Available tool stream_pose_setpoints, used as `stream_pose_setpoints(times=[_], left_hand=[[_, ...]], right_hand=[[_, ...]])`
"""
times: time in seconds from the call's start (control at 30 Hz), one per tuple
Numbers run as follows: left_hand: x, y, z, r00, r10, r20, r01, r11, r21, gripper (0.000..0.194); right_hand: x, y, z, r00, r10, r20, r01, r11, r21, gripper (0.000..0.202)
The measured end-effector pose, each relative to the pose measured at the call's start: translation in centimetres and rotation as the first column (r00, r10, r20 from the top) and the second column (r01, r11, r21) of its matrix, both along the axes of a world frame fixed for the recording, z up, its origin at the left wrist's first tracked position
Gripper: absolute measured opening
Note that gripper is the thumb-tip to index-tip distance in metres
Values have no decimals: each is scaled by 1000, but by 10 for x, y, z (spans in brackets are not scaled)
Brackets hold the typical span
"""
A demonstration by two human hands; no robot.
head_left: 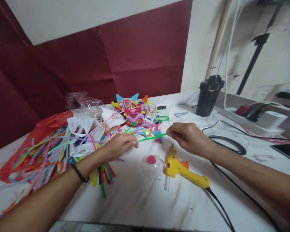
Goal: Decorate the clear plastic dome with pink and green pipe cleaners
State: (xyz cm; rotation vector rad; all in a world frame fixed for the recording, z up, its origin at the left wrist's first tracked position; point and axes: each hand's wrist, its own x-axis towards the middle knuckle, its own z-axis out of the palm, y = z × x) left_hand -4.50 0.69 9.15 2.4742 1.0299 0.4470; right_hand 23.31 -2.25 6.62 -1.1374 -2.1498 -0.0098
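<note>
A green pipe cleaner (152,138) stretches nearly level between my two hands above the white table. My left hand (122,145) pinches its left end, and my right hand (185,137) pinches its right end. Below it lies a clear plastic dome (153,167) with a pink round piece (151,159) on it. A yellow glue gun (186,172) rests just under my right hand, its nozzle pointing up and away. Behind my hands sits a colourful figure (134,111) with blue horns and an orange one beside them.
Many pipe cleaners (48,154) spill from a red plastic bag (16,161) at the left. A black cup (209,96), a power strip (251,122) and black cables stand or lie at the right. A small display (161,108) is at the back.
</note>
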Motion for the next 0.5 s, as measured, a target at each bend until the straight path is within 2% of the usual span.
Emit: stream_pose_setpoints(times=[0.13, 0.33, 0.5], left_hand=[[-8, 3, -3, 999, 30, -11, -30, 999, 21, 30], [-11, 11, -16, 999, 43, -7, -42, 999, 32, 29], [-16, 20, -25, 997, 80, 13, -81, 996, 30, 28]], right_hand=[[10, 4, -6, 998, -62, -11, 63, 998, 23, 20], [20, 9, -20, 995, -95, 17, 94, 995, 35, 22], [26, 11, -22, 990, -138, 18, 136, 989, 60, 20]])
